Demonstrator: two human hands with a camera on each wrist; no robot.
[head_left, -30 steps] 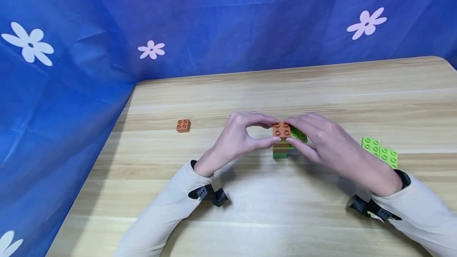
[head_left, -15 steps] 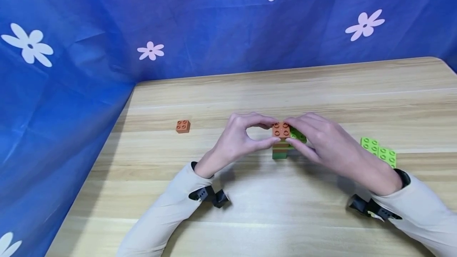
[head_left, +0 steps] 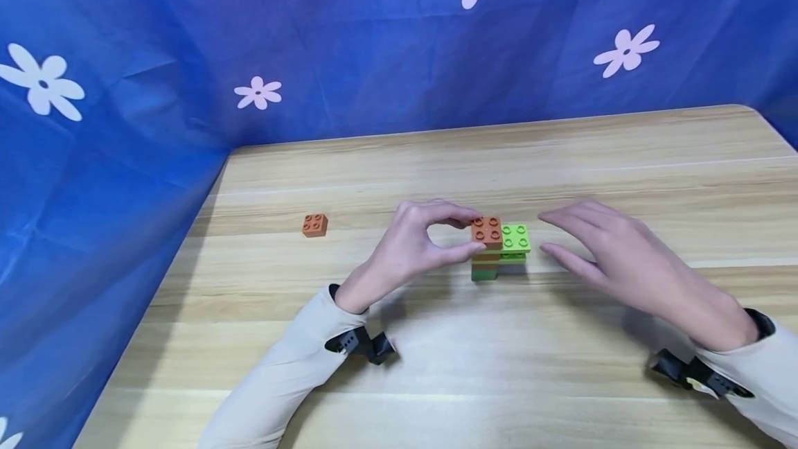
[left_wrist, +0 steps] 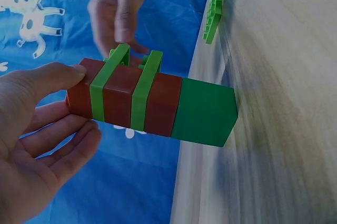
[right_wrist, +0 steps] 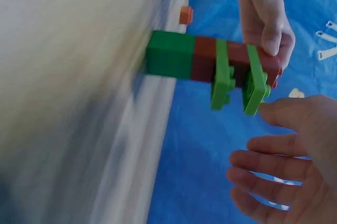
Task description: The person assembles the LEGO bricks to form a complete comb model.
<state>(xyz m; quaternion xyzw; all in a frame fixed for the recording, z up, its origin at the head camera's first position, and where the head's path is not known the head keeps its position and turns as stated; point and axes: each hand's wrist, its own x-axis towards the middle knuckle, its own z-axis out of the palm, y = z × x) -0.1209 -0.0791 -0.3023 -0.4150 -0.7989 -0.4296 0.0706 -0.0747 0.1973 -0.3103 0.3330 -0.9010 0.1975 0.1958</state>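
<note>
A tower of toy building bricks (left_wrist: 126,98) stands on the table. It has a dark green brick (left_wrist: 205,112) at its base, then reddish-brown bricks alternating with two thin light green plates (head_left: 515,235) that jut out to the right. My left hand (head_left: 408,241) pinches the topmost reddish-brown brick (head_left: 486,230) between thumb and fingers, from the left side. To the right of the tower, my right hand (head_left: 623,265) is held apart from it, fingers spread and holding nothing.
A loose reddish-brown brick (head_left: 314,225) lies at the left on the wooden table (head_left: 436,380). Light green plates (left_wrist: 214,13) lie farther right, hidden by my right hand in the head view. A blue flowered cloth (head_left: 374,40) hangs behind and at the left.
My right hand has let go of the top brick and moved right, uncovering the light green plates of the tower. The left hand keeps its pinch on the top brick.
</note>
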